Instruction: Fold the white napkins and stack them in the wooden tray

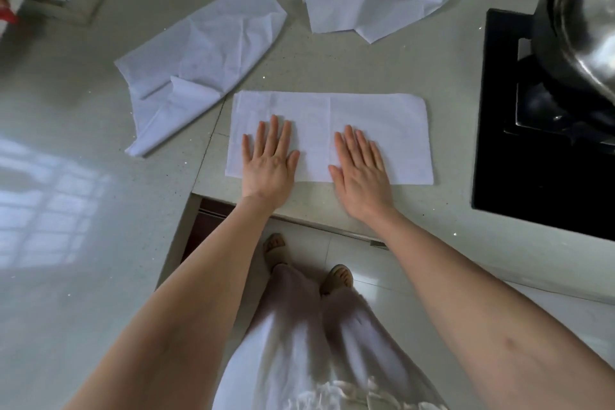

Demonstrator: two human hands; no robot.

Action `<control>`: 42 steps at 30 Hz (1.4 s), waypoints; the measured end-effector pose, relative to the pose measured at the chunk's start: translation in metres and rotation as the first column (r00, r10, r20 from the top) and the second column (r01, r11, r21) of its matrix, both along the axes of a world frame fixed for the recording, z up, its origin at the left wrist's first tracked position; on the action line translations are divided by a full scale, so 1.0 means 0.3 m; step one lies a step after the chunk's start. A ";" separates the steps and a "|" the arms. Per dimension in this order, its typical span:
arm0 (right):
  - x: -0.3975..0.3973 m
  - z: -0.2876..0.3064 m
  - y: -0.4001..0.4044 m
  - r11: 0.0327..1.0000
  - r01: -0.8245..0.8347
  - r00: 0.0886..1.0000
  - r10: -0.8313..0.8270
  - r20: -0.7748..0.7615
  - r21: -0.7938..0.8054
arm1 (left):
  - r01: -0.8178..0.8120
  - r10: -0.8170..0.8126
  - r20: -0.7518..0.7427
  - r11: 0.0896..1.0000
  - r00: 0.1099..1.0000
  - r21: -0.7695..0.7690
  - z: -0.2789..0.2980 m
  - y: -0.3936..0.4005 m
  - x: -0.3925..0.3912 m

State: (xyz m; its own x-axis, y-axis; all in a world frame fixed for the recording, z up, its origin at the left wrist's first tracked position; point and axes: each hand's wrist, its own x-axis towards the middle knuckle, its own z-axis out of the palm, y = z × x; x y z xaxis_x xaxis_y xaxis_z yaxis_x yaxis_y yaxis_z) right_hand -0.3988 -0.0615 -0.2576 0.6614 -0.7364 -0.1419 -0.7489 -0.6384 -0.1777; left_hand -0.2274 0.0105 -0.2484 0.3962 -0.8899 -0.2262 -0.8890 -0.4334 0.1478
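Countertop (332, 66): four napkins; both hands flat on the folded napkin (376, 130).

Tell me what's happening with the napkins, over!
Both hands open: left hand and right hand pressing flat napkin. Crumpled napkins waiting behind. Tray not in view. Nothing in the way.

Arms: bare, no sleeves visible. Hands: left hand (269, 166) and right hand (362, 170) without rings or gloves. Legs: loose pale pinkish-white trousers (319, 336). Feet: tan open-toed sandals (337, 278).
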 end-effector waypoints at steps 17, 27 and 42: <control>-0.095 0.185 -0.188 0.631 0.752 0.631 -0.773 0.065 0.192 | 0.395 -0.369 -0.158 0.899 0.916 0.188 0.169 -0.151 0.056; -0.073 0.197 -0.242 0.479 0.665 0.528 -0.844 0.094 0.573 | 0.407 -0.350 -0.234 0.870 0.907 0.279 0.150 -0.188 0.062; -0.274 0.309 -0.235 0.589 0.653 0.494 -0.807 0.322 0.476 | 0.426 -0.438 -0.075 0.796 0.896 0.430 0.181 -0.325 -0.173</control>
State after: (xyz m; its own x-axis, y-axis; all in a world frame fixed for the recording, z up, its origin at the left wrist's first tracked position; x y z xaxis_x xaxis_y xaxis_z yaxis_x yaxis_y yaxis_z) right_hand -0.4810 -0.1321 -0.1649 -0.0725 -0.9646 -0.2535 -0.6849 0.2329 -0.6904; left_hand -0.2794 -0.0871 -0.1942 0.0052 -0.7880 -0.6157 -0.9998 -0.0174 0.0137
